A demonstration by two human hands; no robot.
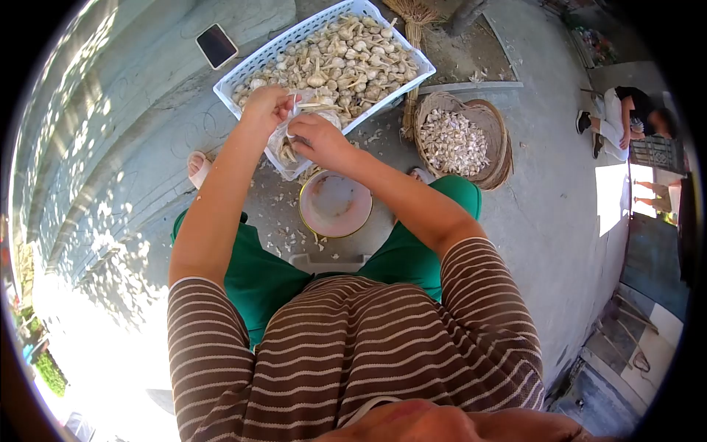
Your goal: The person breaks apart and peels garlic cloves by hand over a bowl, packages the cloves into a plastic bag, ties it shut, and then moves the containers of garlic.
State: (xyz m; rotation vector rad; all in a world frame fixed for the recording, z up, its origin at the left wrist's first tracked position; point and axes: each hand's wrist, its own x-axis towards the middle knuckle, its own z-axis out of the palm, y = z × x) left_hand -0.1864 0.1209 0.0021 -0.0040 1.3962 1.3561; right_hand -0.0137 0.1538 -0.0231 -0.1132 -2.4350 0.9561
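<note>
My left hand [269, 107] pinches the top of a clear plastic bag [282, 149] over the near left corner of a white plastic crate [243, 68]. Close beside it, my right hand [318, 138] has its fingers closed at the bag's edge. Dry, stem-like pieces show through the film; exactly what the bag holds is unclear. Whole garlic bulbs [342, 60] with dry stems fill the crate behind my hands. Just below the crate, between my knees, stands a pale basin [336, 204] with a yellowish rim and a few brownish bits inside.
To the right, a wicker basket [499, 140] holds loose garlic cloves [451, 144]. A phone [216, 46] lies left of the crate, a straw broom [414, 33] behind it. Garlic skins [283, 237] litter the floor. Another person [622, 121] sits at far right.
</note>
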